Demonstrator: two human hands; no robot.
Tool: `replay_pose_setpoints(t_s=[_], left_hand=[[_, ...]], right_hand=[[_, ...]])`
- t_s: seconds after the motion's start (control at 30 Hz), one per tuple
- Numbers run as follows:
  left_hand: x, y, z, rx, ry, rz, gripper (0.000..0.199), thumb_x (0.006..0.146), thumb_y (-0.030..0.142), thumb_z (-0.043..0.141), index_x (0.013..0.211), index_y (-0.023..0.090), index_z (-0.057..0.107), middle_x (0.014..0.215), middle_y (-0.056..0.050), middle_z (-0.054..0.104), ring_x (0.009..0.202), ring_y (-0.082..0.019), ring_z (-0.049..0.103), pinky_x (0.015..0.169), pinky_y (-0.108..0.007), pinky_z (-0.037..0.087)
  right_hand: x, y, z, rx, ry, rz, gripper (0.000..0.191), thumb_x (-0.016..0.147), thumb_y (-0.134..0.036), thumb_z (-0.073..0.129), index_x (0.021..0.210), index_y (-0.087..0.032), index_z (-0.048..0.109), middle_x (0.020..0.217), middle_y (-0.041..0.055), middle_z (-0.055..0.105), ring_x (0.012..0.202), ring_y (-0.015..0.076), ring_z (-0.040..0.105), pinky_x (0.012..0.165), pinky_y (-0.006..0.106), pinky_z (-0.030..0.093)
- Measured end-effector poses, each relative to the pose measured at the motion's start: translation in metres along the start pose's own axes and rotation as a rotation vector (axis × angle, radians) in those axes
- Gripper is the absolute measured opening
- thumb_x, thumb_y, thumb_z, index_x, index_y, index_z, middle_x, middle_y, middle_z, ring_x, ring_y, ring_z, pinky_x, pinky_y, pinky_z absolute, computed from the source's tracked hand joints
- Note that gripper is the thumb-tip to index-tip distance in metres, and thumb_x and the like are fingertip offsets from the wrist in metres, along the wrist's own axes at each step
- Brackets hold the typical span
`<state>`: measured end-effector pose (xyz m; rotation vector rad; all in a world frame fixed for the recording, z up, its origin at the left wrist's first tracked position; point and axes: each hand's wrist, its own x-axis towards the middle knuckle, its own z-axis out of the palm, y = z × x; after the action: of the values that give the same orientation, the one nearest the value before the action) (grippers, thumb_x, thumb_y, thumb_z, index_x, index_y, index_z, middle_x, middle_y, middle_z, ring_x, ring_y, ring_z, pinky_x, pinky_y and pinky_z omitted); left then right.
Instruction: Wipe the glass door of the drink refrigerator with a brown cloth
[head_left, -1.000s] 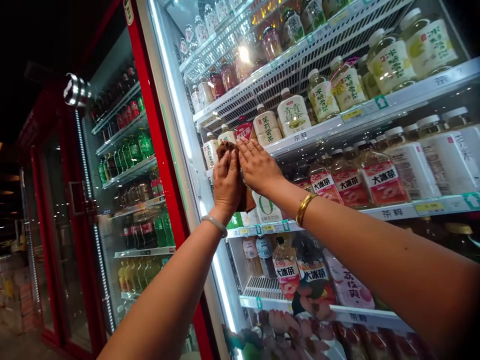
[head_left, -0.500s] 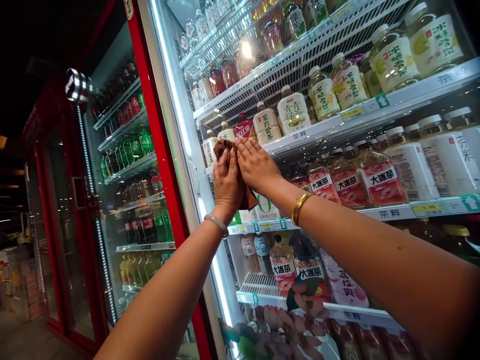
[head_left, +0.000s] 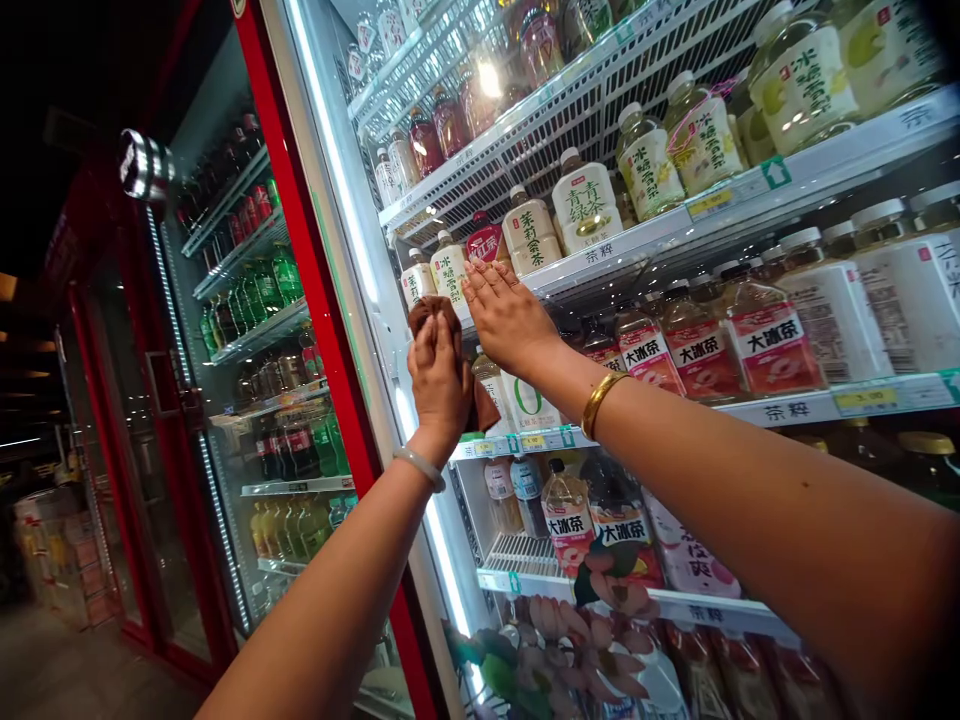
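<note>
My left hand [head_left: 437,388] is closed on a brown cloth [head_left: 486,408], pressing it toward the glass front of a drinks fridge. Part of the cloth bunches above the fingers and a corner hangs by the palm. Just to the right, my right hand [head_left: 511,322] is stretched out flat at the glass with nothing in it. A narrow gap separates the two hands. Beyond the fingers stand a green tea bottle [head_left: 585,208], a jasmine tea bottle [head_left: 527,232] and a red-labelled bottle [head_left: 484,238].
Several shelves of bottles fill the fridge, with red-labelled iced tea [head_left: 772,345] to the right. Its red frame [head_left: 330,370] runs down at the left. Another drinks fridge [head_left: 274,310] and a round metallic object [head_left: 146,165] are further left. Stacked boxes [head_left: 67,560] stand at far left.
My left hand has moved a little left and down with the cloth, away from my right hand. My right hand stays at nearly the same spot. The view has shifted slightly.
</note>
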<state>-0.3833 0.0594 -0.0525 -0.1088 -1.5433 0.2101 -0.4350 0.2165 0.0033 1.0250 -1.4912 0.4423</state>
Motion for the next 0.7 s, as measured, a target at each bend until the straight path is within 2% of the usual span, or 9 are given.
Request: replay_pose_setpoints(t_s=[0.1,0.2,0.27,0.33,0.43,0.53,0.6,0.63,0.7], left_hand=[[0.005,0.014,0.008,0.028,0.057,-0.110,0.069,0.097,0.020,0.056,0.163,0.022,0.037,0.164,-0.018,0.046,0.158,-0.031,0.037,0.132,-0.056,0.027],[-0.018,0.037,0.013,0.015,0.064,-0.016,0.069,0.100,0.020,0.053,0.165,0.026,0.032,0.164,-0.017,0.045,0.159,-0.028,0.036,0.132,-0.055,0.029],[-0.041,0.040,0.007,-0.004,0.015,0.063,0.065,0.102,0.017,0.049,0.164,0.025,0.032,0.164,-0.018,0.046,0.159,-0.027,0.036,0.132,-0.056,0.029],[-0.053,0.028,-0.004,-0.050,-0.074,0.134,0.058,0.102,0.016,0.048,0.159,0.024,0.043,0.159,-0.017,0.053,0.156,-0.027,0.042,0.131,-0.055,0.031],[-0.045,-0.003,-0.018,-0.101,-0.154,0.143,0.045,0.102,0.019,0.051,0.146,0.027,0.059,0.150,-0.011,0.063,0.148,-0.026,0.052,0.130,-0.049,0.036],[-0.030,-0.014,-0.017,-0.068,-0.044,-0.034,0.055,0.106,0.023,0.042,0.161,0.018,0.039,0.165,-0.017,0.045,0.160,-0.032,0.033,0.132,-0.055,0.027],[-0.036,0.000,-0.011,-0.048,-0.005,-0.105,0.064,0.104,0.023,0.044,0.166,0.016,0.028,0.170,-0.021,0.034,0.163,-0.036,0.023,0.133,-0.061,0.023],[-0.045,0.010,-0.009,-0.049,-0.015,-0.105,0.066,0.103,0.021,0.047,0.166,0.018,0.029,0.170,-0.021,0.035,0.163,-0.036,0.024,0.132,-0.062,0.023],[-0.069,0.030,-0.009,-0.091,-0.109,0.002,0.066,0.101,0.013,0.045,0.165,0.020,0.031,0.168,-0.022,0.038,0.163,-0.032,0.027,0.133,-0.063,0.021]], right_hand=[[0.002,-0.001,-0.004,-0.006,-0.024,0.011,0.063,0.102,-0.019,0.020,0.159,0.003,0.036,0.172,0.0204,0.028,0.164,0.0306,0.020,0.136,0.054,0.019],[-0.004,-0.004,-0.008,-0.018,-0.065,-0.003,0.063,0.103,-0.025,0.024,0.159,0.002,0.035,0.173,0.0190,0.028,0.164,0.0298,0.019,0.136,0.052,0.017],[-0.016,-0.005,-0.010,-0.023,-0.100,-0.034,0.063,0.103,-0.026,0.028,0.159,0.002,0.036,0.173,0.0181,0.028,0.164,0.0282,0.019,0.137,0.049,0.016],[-0.033,-0.004,-0.012,-0.021,-0.130,-0.060,0.062,0.102,-0.024,0.029,0.159,0.002,0.037,0.173,0.0177,0.027,0.164,0.0262,0.020,0.137,0.046,0.016],[-0.059,0.000,-0.015,0.002,-0.166,-0.098,0.061,0.102,-0.018,0.027,0.159,0.000,0.037,0.172,0.0159,0.028,0.163,0.0242,0.022,0.137,0.044,0.018],[-0.072,0.004,-0.016,0.019,-0.166,-0.128,0.060,0.102,-0.014,0.026,0.159,-0.003,0.038,0.171,0.0147,0.030,0.162,0.0235,0.024,0.136,0.046,0.020],[-0.075,0.003,-0.013,0.017,-0.144,-0.109,0.059,0.102,-0.014,0.028,0.159,-0.003,0.040,0.171,0.0154,0.031,0.162,0.0238,0.025,0.136,0.048,0.021],[-0.076,0.002,-0.012,0.014,-0.130,-0.097,0.059,0.102,-0.014,0.029,0.158,-0.003,0.040,0.170,0.0162,0.032,0.162,0.0244,0.026,0.136,0.049,0.022],[-0.082,0.000,-0.008,0.007,-0.105,-0.089,0.058,0.102,-0.015,0.033,0.157,-0.002,0.041,0.170,0.0177,0.032,0.162,0.0255,0.027,0.135,0.051,0.023]])
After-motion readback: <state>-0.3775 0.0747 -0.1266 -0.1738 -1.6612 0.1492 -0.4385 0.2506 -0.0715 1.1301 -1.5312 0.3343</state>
